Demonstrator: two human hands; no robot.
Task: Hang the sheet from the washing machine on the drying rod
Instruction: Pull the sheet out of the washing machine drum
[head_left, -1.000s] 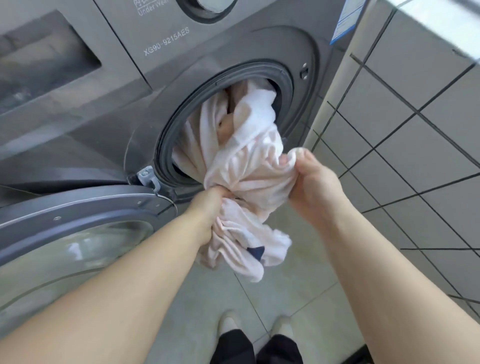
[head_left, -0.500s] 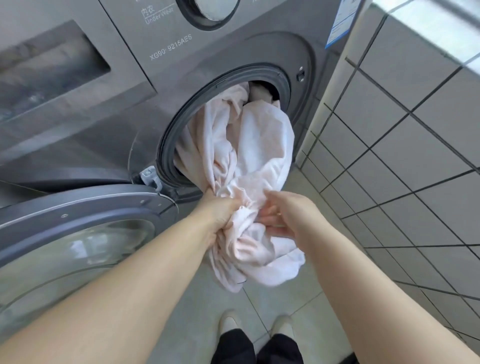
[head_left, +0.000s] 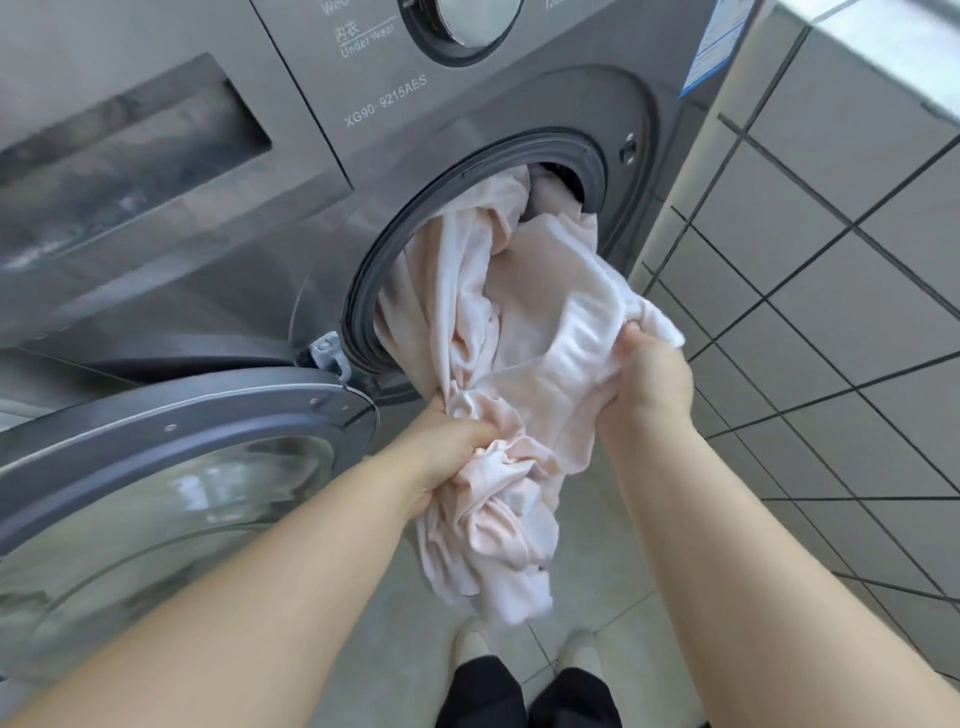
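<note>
Facing washing machine (head_left: 322, 218), tiled wall (head_left: 831, 312)

- We take this for a home laundry corner, tiled like a bathroom or balcony.
- A grey front-loading washing machine (head_left: 322, 171) fills most of our view, with a round dial (head_left: 470, 21) and printed labels such as "Under Wear" on its panel.
- Its round glass door (head_left: 171, 462) hangs open to the left, and a pale pink sheet (head_left: 498, 332) spills out of the drum.
- To the right we see a wall of large grey tiles (head_left: 841, 312) with dark joints, standing close against the machine.
- The floor (head_left: 613, 587) is pale tile too, and we see two feet in light slippers (head_left: 524, 649) standing on it.
</note>
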